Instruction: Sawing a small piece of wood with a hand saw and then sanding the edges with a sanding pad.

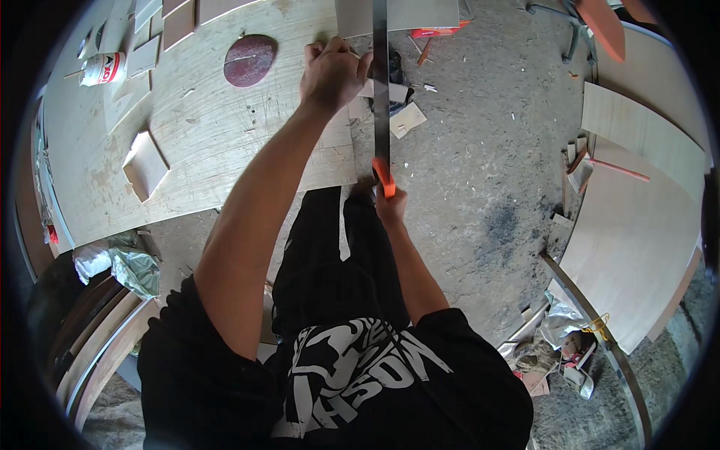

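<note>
The saw point(381, 97) is located at the right edge of the table point(195, 169). Its long dark blade lies in line with that edge and extends from the near corner toward the far side of the table. The orange handle point(385, 177) is at the near end of the blade, just beyond the table's near right corner.

The right hand point(392, 207) is beside that corner, with its fingers closed around the handle. The left hand point(331, 78) is at the table's right edge, farther from the person and close to the blade. Its fingers are bent and the thumb points toward the blade; whether they grip anything cannot be told. A flat board point(416, 16) projects past the table's right edge at the far end, passing behind the blade.

Items on the table:
- A dark red disc point(250, 61), left of the left hand.
- A small open box point(146, 166), toward the table's left near side.
- A white tub point(103, 69) with red markings, at the far left.
- Flat wood pieces point(178, 24), along the far side.

A pale wood scrap point(407, 121) lies on the floor point(472, 142), right of the table.
</note>
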`<state>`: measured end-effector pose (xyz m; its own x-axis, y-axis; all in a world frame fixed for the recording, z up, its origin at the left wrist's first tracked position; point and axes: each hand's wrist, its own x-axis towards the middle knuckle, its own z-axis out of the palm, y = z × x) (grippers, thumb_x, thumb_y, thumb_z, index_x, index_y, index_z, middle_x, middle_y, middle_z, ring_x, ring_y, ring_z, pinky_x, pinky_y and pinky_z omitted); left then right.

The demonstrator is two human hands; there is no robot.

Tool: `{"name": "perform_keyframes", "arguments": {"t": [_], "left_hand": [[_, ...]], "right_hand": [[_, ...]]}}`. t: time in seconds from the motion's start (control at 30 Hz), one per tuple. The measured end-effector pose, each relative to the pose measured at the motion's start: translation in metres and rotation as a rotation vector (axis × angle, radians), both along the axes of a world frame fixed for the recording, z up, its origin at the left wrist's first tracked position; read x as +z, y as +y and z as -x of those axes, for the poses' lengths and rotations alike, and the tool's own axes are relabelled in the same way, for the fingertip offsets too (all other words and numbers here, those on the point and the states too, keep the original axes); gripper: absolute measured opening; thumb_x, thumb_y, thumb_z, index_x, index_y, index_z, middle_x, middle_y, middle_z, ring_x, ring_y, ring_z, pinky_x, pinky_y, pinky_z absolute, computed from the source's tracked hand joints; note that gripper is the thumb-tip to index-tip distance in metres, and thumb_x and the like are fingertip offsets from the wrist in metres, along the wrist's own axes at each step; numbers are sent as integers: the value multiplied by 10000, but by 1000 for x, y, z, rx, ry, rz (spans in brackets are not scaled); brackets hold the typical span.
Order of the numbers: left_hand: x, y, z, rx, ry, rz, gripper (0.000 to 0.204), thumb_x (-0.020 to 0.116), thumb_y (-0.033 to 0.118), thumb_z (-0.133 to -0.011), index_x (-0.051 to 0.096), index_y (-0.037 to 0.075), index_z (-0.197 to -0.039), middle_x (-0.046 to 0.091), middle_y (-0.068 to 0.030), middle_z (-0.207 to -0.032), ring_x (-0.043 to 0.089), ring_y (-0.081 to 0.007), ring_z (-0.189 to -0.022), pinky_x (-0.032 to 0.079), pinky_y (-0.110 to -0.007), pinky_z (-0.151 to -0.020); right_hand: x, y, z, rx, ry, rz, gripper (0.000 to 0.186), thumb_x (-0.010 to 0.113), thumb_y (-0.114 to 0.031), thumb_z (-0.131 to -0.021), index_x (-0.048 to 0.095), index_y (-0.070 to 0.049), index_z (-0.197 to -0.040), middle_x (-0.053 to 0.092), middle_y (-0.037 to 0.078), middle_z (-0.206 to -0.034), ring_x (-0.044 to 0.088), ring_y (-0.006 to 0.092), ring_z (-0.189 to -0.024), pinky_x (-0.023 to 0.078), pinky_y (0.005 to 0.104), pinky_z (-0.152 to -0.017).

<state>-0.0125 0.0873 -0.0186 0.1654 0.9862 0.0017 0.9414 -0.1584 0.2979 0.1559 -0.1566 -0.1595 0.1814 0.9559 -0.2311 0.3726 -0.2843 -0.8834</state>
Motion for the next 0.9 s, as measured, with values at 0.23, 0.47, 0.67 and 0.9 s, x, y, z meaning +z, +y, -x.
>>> {"name": "perform_keyframes", "arguments": {"t": [0.23, 0.47, 0.67, 0.9], "left_hand": [[-7, 3, 4, 48, -17, -38, 524, 430, 437, -955, 691, 61, -703, 592, -89, -968, 499, -327, -978, 327, -406, -930], [-9, 3, 1, 22, 13, -76, 552, 416, 428, -965, 684, 55, -659, 600, -100, -953, 530, -330, -889, 332, -410, -908], [-9, 2, -3, 34, 3, -211, 455, 555, 351, -912, 627, 36, -592, 586, -72, -834, 541, -268, -814, 351, -408, -856], [-8, 3, -2, 31, 6, -89, 498, 456, 412, -950, 692, 62, -685, 604, -81, -926, 543, -303, -886, 330, -404, -904]], "right_hand": [[16, -27, -10, -27, 30, 6, 242, 629, -127, -856, 545, 2, -669, 512, 170, -525, 519, 228, -437, 383, 365, -446], [60, -34, -19, -41, 55, -74, 230, 637, -122, -860, 559, 13, -691, 520, 179, -535, 549, 226, -454, 387, 363, -449], [67, 11, -6, -20, 61, -26, 260, 629, -152, -861, 547, 29, -694, 504, 209, -560, 564, 256, -474, 401, 361, -466], [69, 43, -8, -20, 97, -75, 214, 625, -107, -843, 543, 32, -704, 513, 196, -591, 509, 251, -472, 400, 350, -479]]}}
